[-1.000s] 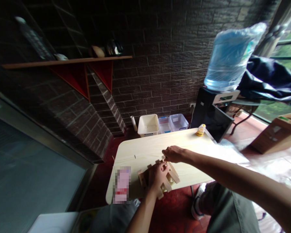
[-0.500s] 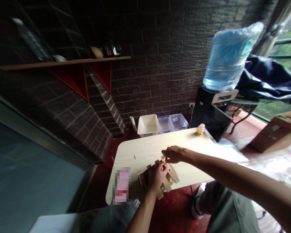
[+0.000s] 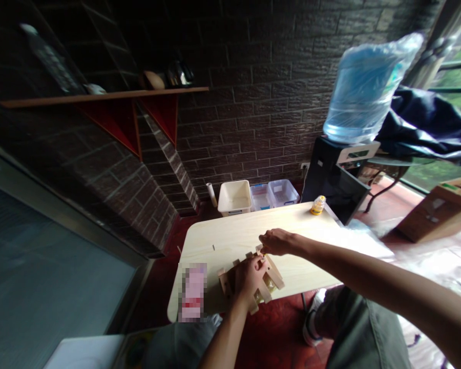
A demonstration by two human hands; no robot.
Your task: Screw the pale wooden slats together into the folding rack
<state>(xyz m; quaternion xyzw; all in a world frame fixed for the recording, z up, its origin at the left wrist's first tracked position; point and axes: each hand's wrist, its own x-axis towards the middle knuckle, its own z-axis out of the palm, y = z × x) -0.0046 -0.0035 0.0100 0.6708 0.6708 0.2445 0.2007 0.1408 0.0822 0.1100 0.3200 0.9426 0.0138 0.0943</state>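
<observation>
A small slatted wooden frame (image 3: 275,273) lies near the front edge of the pale table, with a yellowish see-through thing (image 3: 269,285) showing between its slats. My left hand (image 3: 249,277) rests across the frame, its fingers curled round the wood near the right end. At the frame's far right corner my right hand (image 3: 275,242) is closed in a fist. A bit of yellow shows just beneath that fist, but what it grips is too small and hidden to name.
On the table (image 3: 230,233) lie a short dark stick (image 3: 214,247) and a blurred-out pink packet (image 3: 192,292). A yellow-and-clear bottle (image 3: 318,205) stands at the far right corner. Beyond are a cream bin (image 3: 234,197), clear boxes (image 3: 283,193) and a water dispenser (image 3: 332,174).
My right fist has shifted very slightly to the right at the frame's corner. My left hand and the wooden frame stay in place.
</observation>
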